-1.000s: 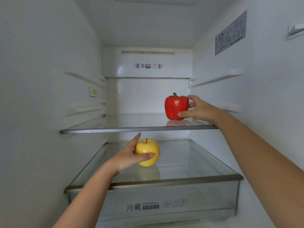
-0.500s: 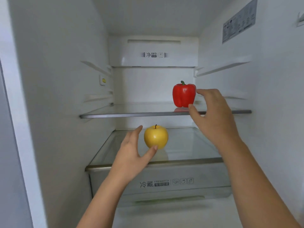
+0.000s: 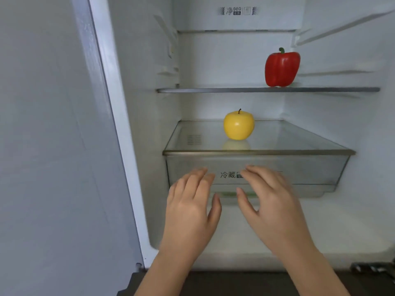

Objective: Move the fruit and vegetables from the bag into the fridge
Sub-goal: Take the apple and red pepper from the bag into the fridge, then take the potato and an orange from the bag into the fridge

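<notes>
A red bell pepper (image 3: pixel 281 68) stands upright on the upper glass shelf (image 3: pixel 213 90) of the open fridge, toward its right side. On the glass cover (image 3: pixel 299 144) of the drawer below rests a yellow apple (image 3: pixel 239 125), stem up. My left hand (image 3: pixel 192 207) and my right hand (image 3: pixel 271 201) hover side by side in front of the clear drawer, outside the fridge, both with fingers spread and holding nothing. The bag is out of view.
A clear crisper drawer (image 3: pixel 310 169) with printed lettering sits under the apple. The fridge's white left wall and frame (image 3: pixel 111 124) run down the left. A dark floor strip (image 3: pixel 235 283) lies at the bottom edge.
Both hands let go of the pepper and the apple and pulled back out of the fridge, down to drawer height. The view has backed away from the shelves.
</notes>
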A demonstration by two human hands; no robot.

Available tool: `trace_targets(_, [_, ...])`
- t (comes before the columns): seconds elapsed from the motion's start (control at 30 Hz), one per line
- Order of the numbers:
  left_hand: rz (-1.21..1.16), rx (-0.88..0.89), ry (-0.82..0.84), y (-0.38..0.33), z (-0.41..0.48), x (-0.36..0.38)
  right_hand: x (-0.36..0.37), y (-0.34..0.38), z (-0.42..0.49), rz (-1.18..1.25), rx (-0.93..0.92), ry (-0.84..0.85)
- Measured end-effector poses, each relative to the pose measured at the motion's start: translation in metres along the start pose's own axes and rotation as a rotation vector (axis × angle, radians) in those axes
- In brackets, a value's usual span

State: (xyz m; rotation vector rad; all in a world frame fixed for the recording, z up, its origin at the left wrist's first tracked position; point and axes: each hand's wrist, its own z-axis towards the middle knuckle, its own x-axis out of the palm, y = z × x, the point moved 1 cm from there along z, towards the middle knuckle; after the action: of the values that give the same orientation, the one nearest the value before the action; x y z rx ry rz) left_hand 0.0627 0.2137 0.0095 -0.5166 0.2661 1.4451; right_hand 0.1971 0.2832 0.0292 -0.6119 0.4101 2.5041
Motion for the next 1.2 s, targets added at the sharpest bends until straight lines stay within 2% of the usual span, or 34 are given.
trace_targets(0.13, [0.158, -0.077, 0.041, -0.003, -0.042, -0.029, 0.004, 0.026, -0.024, 0.091, -0.091, 0.055])
trace_targets(0.37, [0.426, -0.333, 0.082, -0.019, -0.116, -0.087, 0.004, 0.078, -0.07, 0.341, -0.22, 0.201])
trace_targets(0.57, [0.678, -0.568, 0.083, -0.051, -0.184, -0.161, -0.005, 0.149, -0.112, 0.617, -0.4, 0.343])
trace_targets(0.7, [0.849, -0.717, 0.015, -0.079, -0.221, -0.224, -0.024, 0.206, -0.138, 0.82, -0.539, 0.382])
trace_targets(0.97, [1.169, -0.995, -0.083, -0.171, -0.292, -0.343, -0.111, 0.315, -0.202, 1.138, -0.784, 0.442])
trace_targets(1.2, [1.403, -1.143, -0.228, -0.291, -0.372, -0.449, -0.239, 0.402, -0.283, 1.415, -0.953, 0.478])
